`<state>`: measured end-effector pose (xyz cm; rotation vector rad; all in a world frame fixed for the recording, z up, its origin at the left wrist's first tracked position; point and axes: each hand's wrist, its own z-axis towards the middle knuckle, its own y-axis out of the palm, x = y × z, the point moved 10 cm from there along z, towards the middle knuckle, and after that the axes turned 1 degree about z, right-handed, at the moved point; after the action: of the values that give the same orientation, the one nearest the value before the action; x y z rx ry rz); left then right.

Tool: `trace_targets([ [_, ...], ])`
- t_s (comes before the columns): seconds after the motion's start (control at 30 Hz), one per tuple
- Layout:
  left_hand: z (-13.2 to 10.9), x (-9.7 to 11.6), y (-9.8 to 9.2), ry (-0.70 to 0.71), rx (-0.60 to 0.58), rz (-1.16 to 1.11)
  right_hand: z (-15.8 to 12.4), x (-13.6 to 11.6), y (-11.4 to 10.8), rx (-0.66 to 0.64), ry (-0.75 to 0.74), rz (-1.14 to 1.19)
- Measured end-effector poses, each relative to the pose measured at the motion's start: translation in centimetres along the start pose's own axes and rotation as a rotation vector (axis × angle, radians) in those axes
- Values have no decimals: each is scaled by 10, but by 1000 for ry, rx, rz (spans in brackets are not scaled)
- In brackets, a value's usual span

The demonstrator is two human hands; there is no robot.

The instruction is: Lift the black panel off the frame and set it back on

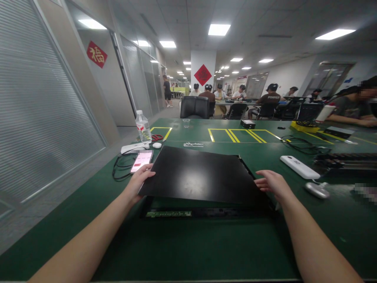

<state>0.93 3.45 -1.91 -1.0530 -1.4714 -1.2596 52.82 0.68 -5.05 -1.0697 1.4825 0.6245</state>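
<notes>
A thin, glossy black display panel (191, 173) is tilted above a black frame (229, 212), near edge raised. A green circuit strip (168, 214) shows along the frame's near side. My left hand (140, 181) grips the panel's left edge, thumb on top and the other fingers mostly hidden beneath. At the right edge, my right hand (272, 184) has its fingers stretched out and apart, fingertips at the panel's side; whether they bear any weight cannot be seen.
Left of the panel are a lit phone (141, 161), a cable, a water bottle (143, 126) and red-handled scissors (157, 137). On the right lie a white power bank (299, 167), a silver mouse-like device (317, 190) and dark equipment. A person leans on the table at far right.
</notes>
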Motion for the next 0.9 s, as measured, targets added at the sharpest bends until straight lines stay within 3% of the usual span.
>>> trace_targets([
  [0.5, -1, -15, 5, -35, 15, 30, 16, 8, -6, 34, -38, -207],
  [0.9, 1, -19, 6, -71, 3, 26, 17, 2, -5, 56, -181, -353],
])
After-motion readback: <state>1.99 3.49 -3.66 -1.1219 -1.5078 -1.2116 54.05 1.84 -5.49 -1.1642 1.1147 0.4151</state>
